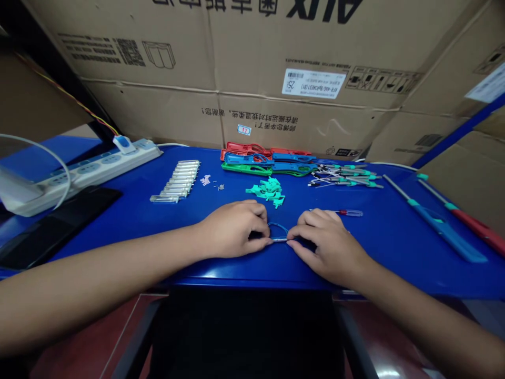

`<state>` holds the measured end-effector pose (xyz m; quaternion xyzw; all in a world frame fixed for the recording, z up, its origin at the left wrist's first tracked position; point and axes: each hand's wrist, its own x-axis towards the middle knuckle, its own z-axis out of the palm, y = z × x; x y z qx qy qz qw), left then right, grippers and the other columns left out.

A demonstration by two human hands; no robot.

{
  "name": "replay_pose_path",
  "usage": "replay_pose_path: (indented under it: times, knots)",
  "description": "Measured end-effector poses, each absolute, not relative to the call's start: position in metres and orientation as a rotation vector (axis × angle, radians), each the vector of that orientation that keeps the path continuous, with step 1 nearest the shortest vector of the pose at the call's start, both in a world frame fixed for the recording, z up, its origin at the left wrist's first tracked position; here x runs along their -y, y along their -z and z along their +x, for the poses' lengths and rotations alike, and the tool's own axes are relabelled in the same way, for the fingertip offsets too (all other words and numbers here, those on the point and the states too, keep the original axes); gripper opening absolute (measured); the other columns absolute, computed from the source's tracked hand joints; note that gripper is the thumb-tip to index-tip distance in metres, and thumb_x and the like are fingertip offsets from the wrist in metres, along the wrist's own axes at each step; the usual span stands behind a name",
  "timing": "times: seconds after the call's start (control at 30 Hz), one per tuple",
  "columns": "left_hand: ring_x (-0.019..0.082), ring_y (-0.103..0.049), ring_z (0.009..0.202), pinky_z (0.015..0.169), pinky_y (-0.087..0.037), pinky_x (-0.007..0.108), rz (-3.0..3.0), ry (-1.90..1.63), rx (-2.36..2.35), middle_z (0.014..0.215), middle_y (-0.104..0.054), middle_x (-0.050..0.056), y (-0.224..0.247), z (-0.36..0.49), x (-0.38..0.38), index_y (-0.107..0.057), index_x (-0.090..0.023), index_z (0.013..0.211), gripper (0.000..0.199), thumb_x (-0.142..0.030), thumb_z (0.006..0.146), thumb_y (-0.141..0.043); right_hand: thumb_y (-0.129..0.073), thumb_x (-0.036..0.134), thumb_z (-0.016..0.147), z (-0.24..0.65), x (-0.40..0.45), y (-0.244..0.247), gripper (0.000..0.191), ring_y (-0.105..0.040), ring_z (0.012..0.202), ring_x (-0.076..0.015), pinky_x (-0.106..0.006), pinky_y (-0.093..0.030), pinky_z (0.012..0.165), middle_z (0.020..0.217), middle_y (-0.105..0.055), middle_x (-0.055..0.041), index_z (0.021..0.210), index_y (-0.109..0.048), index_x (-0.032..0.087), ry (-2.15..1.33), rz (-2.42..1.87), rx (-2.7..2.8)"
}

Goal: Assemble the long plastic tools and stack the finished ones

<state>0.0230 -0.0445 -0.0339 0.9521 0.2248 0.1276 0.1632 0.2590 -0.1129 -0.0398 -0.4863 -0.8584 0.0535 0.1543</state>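
Note:
My left hand (235,229) and my right hand (328,241) meet near the front edge of the blue table, each closed in a pinch. Between their fingertips runs a short, thin, pale rod-like piece (280,240). A thin blue wire (279,226) arches up in a loop from one hand to the other; its ends are hidden by the fingers. Just beyond my right hand lies a small screwdriver (350,212) with a clear handle. Past my left hand is a pile of small teal plastic parts (269,190).
White-and-clear tubes (177,179) lie in a row, with tiny pink pieces (205,180) beside them. Red, blue and green plastic shells (252,168) are stacked behind. Grey rods with wires (347,176) lie right of them. A power strip (84,171), black phone (59,221) and blue lighter-like tool (445,226) flank the table.

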Motion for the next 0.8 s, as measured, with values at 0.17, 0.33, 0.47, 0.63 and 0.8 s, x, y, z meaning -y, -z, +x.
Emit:
replay_pose_path:
  times: [0.17, 0.33, 0.47, 0.63, 0.8]
  knots:
    - [0.019, -0.065, 0.091, 0.079, -0.052, 0.032, 2.691, -0.301, -0.638, 0.097, -0.068, 0.004, 0.032, 0.016, 0.042, -0.080, -0.026, 0.091, 0.011, -0.029, 0.083, -0.071, -0.053, 0.023, 0.097, 0.255, 0.112, 0.035, 0.021, -0.050, 0.085, -0.0218, -0.039, -0.032, 0.079, 0.088, -0.063, -0.0064, 0.092, -0.073, 0.020, -0.018, -1.360, 2.596]
    - [0.016, -0.067, 0.086, 0.075, -0.053, 0.027, 2.661, -0.266, -0.622, 0.095, -0.070, 0.003, 0.028, 0.012, 0.038, -0.080, -0.026, 0.093, 0.013, -0.025, 0.084, -0.071, -0.063, 0.032, 0.093, 0.261, 0.087, 0.013, 0.015, -0.057, 0.090, -0.0212, -0.039, -0.037, 0.086, 0.092, -0.067, -0.0051, 0.095, -0.074, 0.023, -0.228, -1.199, 2.724]
    - [0.016, -0.067, 0.085, 0.076, -0.054, 0.028, 2.663, -0.273, -0.625, 0.096, -0.070, 0.003, 0.028, 0.011, 0.034, -0.080, -0.025, 0.093, 0.013, -0.024, 0.084, -0.071, -0.060, 0.026, 0.092, 0.269, 0.044, -0.002, 0.016, -0.061, 0.092, -0.0207, -0.034, -0.043, 0.082, 0.100, -0.069, -0.0074, 0.100, -0.072, 0.020, -0.235, -1.175, 2.709]
    - [0.018, -0.066, 0.087, 0.079, -0.054, 0.032, 2.686, -0.311, -0.644, 0.097, -0.070, 0.005, 0.029, 0.008, 0.026, -0.080, -0.025, 0.092, 0.013, -0.025, 0.085, -0.069, -0.061, 0.024, 0.091, 0.264, 0.016, 0.011, 0.017, -0.061, 0.093, -0.0214, -0.032, -0.045, 0.077, 0.104, -0.066, -0.0081, 0.104, -0.071, 0.019, -0.160, -1.285, 2.779]
    - [0.020, -0.066, 0.095, 0.087, -0.054, 0.035, 2.712, -0.360, -0.590, 0.104, -0.070, 0.006, 0.025, 0.006, 0.024, -0.078, -0.023, 0.095, 0.017, -0.022, 0.083, -0.066, -0.063, 0.026, 0.090, 0.264, 0.019, 0.024, 0.013, -0.060, 0.088, -0.0193, -0.030, -0.045, 0.075, 0.100, -0.064, -0.0070, 0.098, -0.070, 0.018, -0.240, -1.325, 2.718]
